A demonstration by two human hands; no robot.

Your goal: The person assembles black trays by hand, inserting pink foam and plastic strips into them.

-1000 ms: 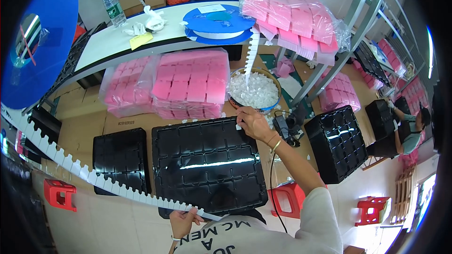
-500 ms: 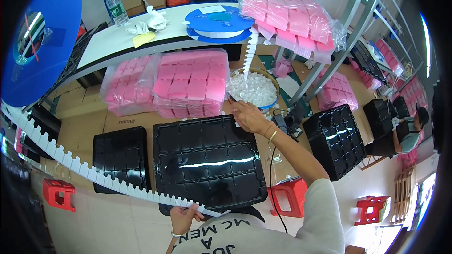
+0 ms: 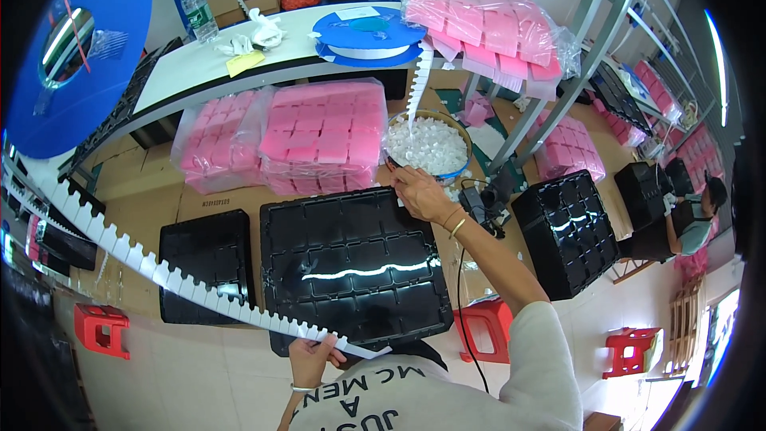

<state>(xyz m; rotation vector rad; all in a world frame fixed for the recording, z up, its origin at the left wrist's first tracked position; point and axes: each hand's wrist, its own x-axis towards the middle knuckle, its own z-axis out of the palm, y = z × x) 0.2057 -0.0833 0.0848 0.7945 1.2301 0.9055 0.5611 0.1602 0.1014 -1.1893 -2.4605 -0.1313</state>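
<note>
Near my body, my left hand pinches the end section of a white notched plastic strip, its free tip sticking out past my fingers. The strip sags in a long curve from the large blue reel at the upper left. My right hand is at the far right corner of a black moulded tray, fingers drawn together. A bit of white shows below those fingertips; what they hold is too small to make out. Just beyond stands a round tub full of small whitish translucent pieces.
Pink foam blocks in plastic bags stand behind the tray. Other black trays lie either side. A second blue reel rests on the white shelf. Red stools stand below; a co-worker is far right.
The view has shifted slightly, and the large blue reel and hanging strip sit a little differently. Both my hands keep nearly the same places and grips.
</note>
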